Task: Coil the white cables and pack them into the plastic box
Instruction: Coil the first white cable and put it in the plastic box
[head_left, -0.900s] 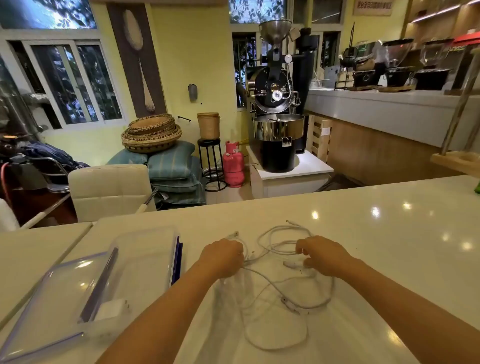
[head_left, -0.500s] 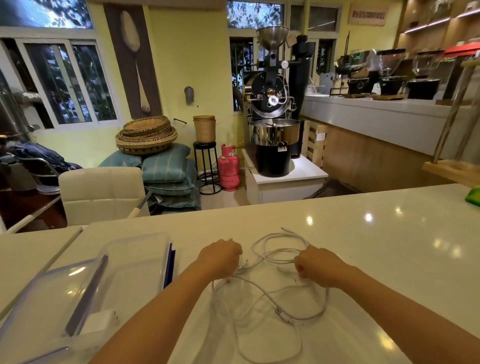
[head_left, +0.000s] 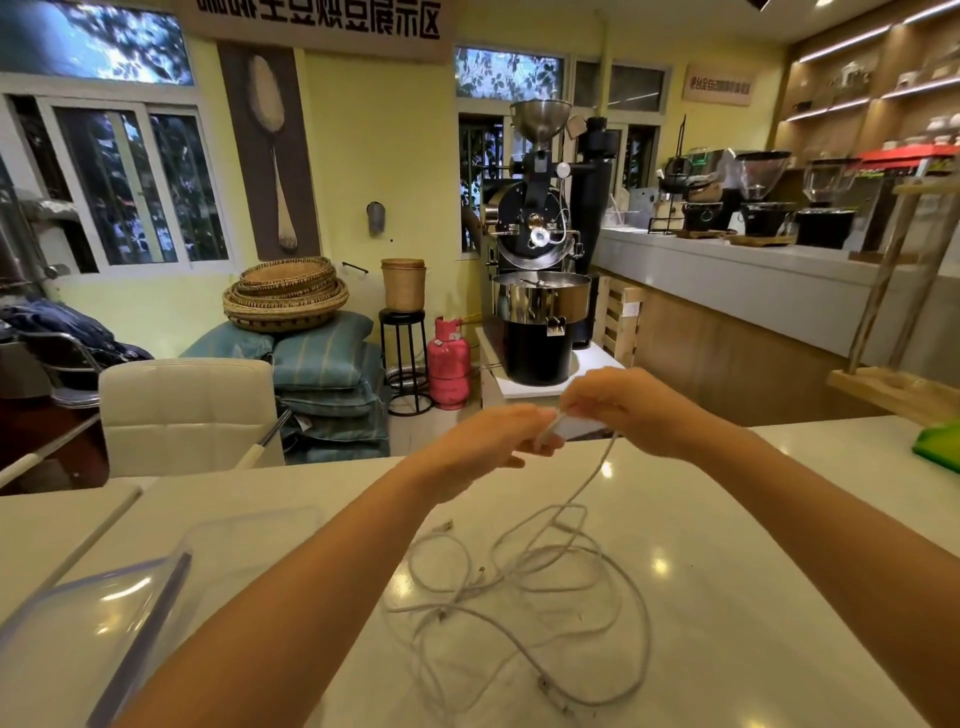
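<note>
Pale glossy counter (head_left: 753, 597) across whole lower half, ceiling lights mirrored in it. Beyond its far edge: black-and-steel coffee roaster (head_left: 540, 291) on a white stand, with white padded chair (head_left: 187, 410) off to the left.

On counter at lower left: clear plastic box (head_left: 78, 634), dark strip along one side, cut off by frame edge and partly covered by left forearm. Contents unreadable.

Outside box: white cables (head_left: 524, 587), a loose tangle of overlapping loops lying on counter at centre, between the two forearms. Near box, not touching it.

Above far edge of counter: left hand (head_left: 483, 441) and right hand (head_left: 628, 410), both raised, close together, almost touching. Both hands closed, fingers curled, gripping upper part of one white cable, a short white stretch held between them. Motion blur there; exact finger placement unreadable. Single strand hanging from under right hand down into tangle.

At right edge of counter: green object (head_left: 937, 447), well apart from tangle, kind undetermined.

Smallest: cable plug (head_left: 445, 525) lying free on counter at upper-left rim of tangle, just beside left forearm.
</note>
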